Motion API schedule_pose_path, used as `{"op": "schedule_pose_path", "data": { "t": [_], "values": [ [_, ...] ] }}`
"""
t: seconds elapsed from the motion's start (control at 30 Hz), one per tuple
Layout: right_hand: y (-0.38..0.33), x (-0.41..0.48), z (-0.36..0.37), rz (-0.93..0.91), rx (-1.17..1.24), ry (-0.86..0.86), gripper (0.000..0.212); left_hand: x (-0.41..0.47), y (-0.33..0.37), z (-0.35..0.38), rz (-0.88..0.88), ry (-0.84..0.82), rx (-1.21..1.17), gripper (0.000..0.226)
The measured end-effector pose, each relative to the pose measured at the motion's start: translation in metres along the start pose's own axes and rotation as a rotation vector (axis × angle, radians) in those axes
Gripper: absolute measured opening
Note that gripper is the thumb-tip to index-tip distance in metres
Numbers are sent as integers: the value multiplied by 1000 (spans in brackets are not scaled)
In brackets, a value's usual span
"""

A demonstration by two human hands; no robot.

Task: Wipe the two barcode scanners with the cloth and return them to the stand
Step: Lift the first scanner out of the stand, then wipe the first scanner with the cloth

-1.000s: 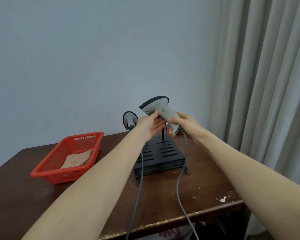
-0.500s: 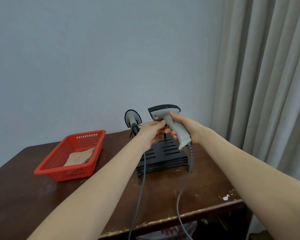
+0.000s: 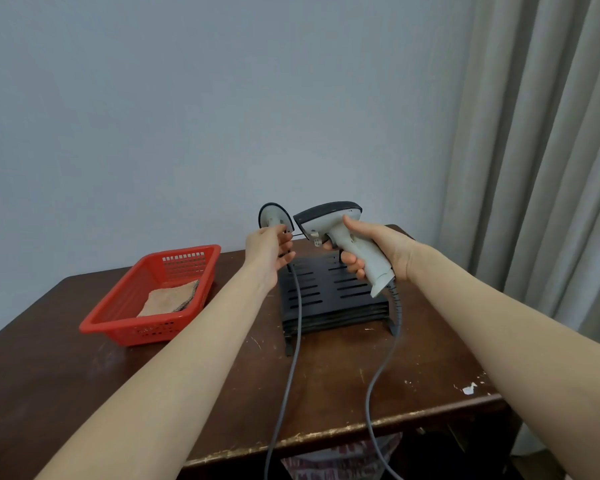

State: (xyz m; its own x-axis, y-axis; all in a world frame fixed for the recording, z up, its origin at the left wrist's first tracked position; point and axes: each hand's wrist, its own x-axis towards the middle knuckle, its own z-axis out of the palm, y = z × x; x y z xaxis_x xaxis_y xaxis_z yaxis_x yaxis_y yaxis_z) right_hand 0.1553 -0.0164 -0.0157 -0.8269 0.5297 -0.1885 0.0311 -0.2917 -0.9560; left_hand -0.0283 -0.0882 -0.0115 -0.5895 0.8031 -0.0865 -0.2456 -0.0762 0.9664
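Note:
My right hand (image 3: pixel 386 252) grips the handle of a grey barcode scanner (image 3: pixel 329 216) and holds it above the black slotted stand (image 3: pixel 326 299), head pointing left. The second scanner (image 3: pixel 272 216) sits upright at the stand's back left. In front of its handle is my left hand (image 3: pixel 265 254), fingers loosely curled and off the held scanner; the handle itself is hidden behind the hand. A brownish cloth (image 3: pixel 170 299) lies in the red basket (image 3: pixel 125 327) on the left.
The dark wooden table (image 3: pixel 343 382) ends at a worn front edge. Two grey cables (image 3: pixel 293 358) run from the scanners over that edge. A grey curtain (image 3: pixel 533 168) hangs at the right, and a plain wall stands behind.
My left hand has let go of the held scanner's head and drawn back to the left. My right hand has turned the scanner more upright and moved it slightly right.

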Motion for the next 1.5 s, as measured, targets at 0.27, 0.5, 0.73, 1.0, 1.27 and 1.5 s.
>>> {"op": "schedule_pose_path", "data": {
  "t": [0.27, 0.5, 0.73, 1.0, 1.27, 1.5],
  "values": [
    [-2, 1, 5, 23, -106, 27, 49, 2, 1, -3, 22, 66, 3, 11],
    [-1, 2, 5, 23, -134, 40, 50, 0, 1, -5, 28, 79, 21, 11],
    [0, 2, 4, 25, -150, 58, 50, 2, 3, -11, 52, 94, 40, 14],
    [-2, 2, 4, 42, -167, 75, 51, 3, 12, -17, 46, 102, 53, 11],
    [-5, 4, 4, 48, -191, 69, 50, 7, 11, -22, 30, 87, 22, 18],
    [-7, 4, 6, 24, -213, 95, 60, 9, 14, -27, -60, -149, -282, 64]
  ]
}}
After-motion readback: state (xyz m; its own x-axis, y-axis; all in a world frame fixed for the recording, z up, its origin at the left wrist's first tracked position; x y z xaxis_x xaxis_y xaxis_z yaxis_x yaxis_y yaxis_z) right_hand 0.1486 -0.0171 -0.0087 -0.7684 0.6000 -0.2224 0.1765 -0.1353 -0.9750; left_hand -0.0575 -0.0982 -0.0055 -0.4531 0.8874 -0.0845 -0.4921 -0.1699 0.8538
